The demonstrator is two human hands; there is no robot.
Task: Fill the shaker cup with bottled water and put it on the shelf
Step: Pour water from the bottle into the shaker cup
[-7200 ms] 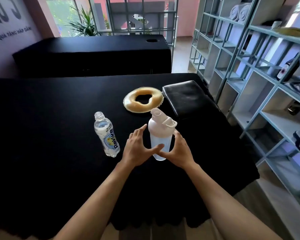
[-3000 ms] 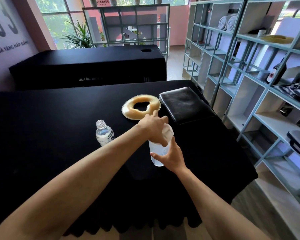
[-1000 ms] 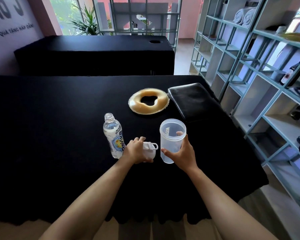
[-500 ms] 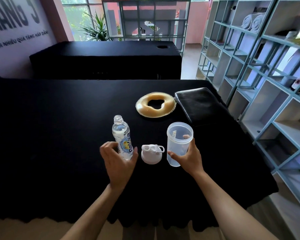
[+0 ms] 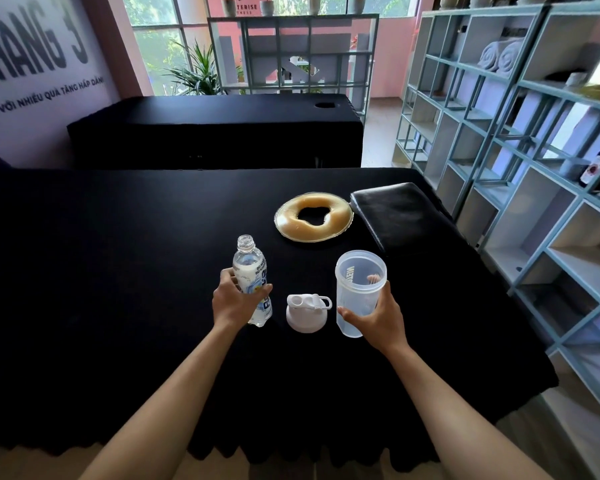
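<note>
A clear water bottle (image 5: 249, 268) with no cap stands upright on the black table (image 5: 118, 271). My left hand (image 5: 234, 301) grips its lower half, fingers and thumb wrapped round it. To the right stands the translucent shaker cup (image 5: 355, 292), open at the top. My right hand (image 5: 376, 320) holds the cup's lower part from the near side. The cup's white lid (image 5: 307, 312) lies on the table between bottle and cup.
A yellow ring-shaped cushion (image 5: 314, 221) and a black pad (image 5: 399, 216) lie farther back on the table. A pale blue shelf unit (image 5: 520, 188) with open compartments runs along the right side. Another black table (image 5: 219, 129) stands behind.
The lid came off the cup and was set on the table by my left hand. That hand then moved left and closed round the bottle. My right hand stayed on the cup.
</note>
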